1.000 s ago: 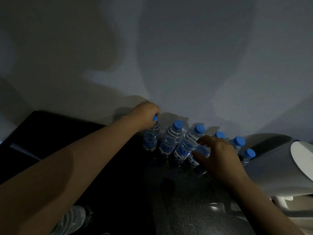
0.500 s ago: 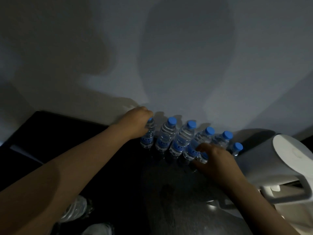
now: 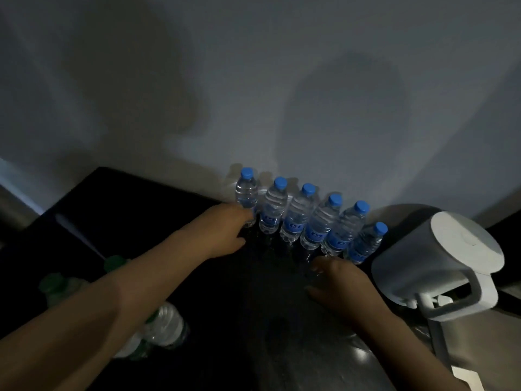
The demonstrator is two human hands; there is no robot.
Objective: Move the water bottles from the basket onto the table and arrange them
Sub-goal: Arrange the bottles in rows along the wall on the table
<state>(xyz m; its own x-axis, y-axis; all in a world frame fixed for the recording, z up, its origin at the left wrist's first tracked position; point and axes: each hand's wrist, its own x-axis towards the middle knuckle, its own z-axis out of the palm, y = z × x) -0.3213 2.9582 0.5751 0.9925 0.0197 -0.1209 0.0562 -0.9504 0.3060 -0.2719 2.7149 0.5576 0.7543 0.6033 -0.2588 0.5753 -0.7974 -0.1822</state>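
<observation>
Several clear water bottles with blue caps stand upright in a row on the dark table (image 3: 267, 320), against the wall. The leftmost bottle (image 3: 246, 193) has my left hand (image 3: 225, 232) at its lower part, fingers touching it; a firm grip does not show. The other bottles, from one (image 3: 273, 207) beside it to the rightmost and lowest (image 3: 366, 244), stand close together with blue labels. My right hand (image 3: 338, 280) hovers just in front of the right-hand bottles' bases, fingers spread, holding nothing.
A white lidded kettle (image 3: 439, 258) with a handle stands right of the row, close to my right hand. At the lower left, under my left arm, lie more bottles (image 3: 163, 328) with green caps (image 3: 115, 262). A grey wall (image 3: 282, 94) backs the table.
My left hand has slid from the leftmost bottle's cap down to its lower part. My right hand has drawn back off the bottles toward me. The row now stands uncovered.
</observation>
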